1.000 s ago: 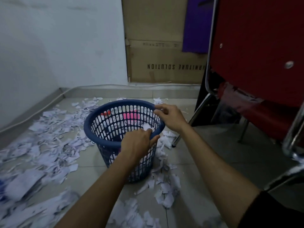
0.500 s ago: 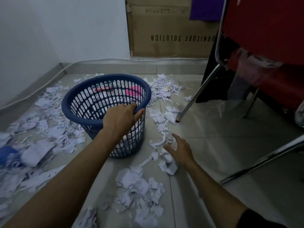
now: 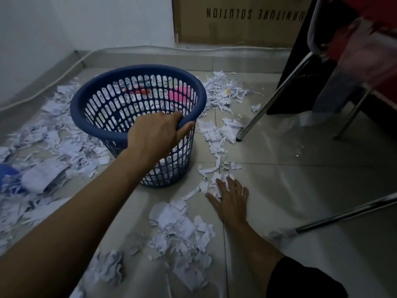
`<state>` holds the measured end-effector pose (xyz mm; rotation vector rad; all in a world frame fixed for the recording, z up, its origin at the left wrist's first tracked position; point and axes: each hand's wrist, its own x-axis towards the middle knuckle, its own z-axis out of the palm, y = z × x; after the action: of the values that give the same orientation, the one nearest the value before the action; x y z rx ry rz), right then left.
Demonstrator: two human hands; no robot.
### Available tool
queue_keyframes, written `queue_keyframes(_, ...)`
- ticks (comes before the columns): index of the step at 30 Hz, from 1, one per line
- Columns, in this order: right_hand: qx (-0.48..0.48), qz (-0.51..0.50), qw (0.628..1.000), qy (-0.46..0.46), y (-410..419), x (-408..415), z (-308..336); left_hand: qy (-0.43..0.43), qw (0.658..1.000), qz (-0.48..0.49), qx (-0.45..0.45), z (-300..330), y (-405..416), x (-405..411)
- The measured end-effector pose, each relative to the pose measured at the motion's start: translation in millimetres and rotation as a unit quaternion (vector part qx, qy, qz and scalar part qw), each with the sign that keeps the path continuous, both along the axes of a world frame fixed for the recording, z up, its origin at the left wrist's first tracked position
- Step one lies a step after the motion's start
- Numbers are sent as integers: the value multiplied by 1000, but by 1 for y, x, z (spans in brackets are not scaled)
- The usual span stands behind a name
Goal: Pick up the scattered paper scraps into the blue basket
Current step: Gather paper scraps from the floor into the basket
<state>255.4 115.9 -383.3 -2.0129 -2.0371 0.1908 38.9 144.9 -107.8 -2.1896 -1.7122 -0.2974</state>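
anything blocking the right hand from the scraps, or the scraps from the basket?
Nothing visible. The right hand already lies flat on white torn paper scraps on the floor tiles. The blue slotted plastic basket stands just beyond, mouth open; the left hand grips its near rim.

Upright blue basket [image 3: 120, 97] on tiled floor, white paper scraps [image 3: 180, 229] scattered around it

The left hand [image 3: 158, 134] covers part of the basket [image 3: 120, 136] rim, its fingertips out of sight inside. What lies in the basket shows only through the slots. The box [image 3: 236, 20] and its lettering are cut by the top edge. The red chair [image 3: 369, 46] is smeared with blur. A blue thing [image 3: 7, 172] at the left edge can't be made out.
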Motion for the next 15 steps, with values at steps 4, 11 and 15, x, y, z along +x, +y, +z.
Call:
queue_keyframes(4,74,46,994,-61,4,-3,1,8,1000,3,-1,-1,0,0)
queue_keyframes(11,-24,43,992,118,19,14,18,6,1000,14,-5,2,-1,2)
queue_keyframes(15,-83,-2,976,203,19,22,29,5,1000,17,-11,1,0,3)
